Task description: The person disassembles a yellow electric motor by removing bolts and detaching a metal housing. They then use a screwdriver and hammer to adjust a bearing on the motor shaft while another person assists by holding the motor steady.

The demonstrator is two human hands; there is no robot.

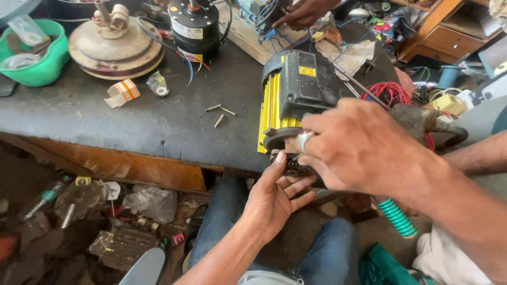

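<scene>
One yellow and grey motor (296,100) sits at the front edge of the dark workbench (132,121). Two hands work at its near end. The left hand (274,198) reaches up from below with fingers spread loose, touching the motor's round end. The right hand (359,145) curls over the same end and hides it, so I cannot tell what it grips. Three small bolts (221,112) lie just beside the motor. One black motor (194,26) and one round fan part (113,47) stand behind. One green bowl (34,53) sits far left. Another person's hand (303,13) rests at the back.
</scene>
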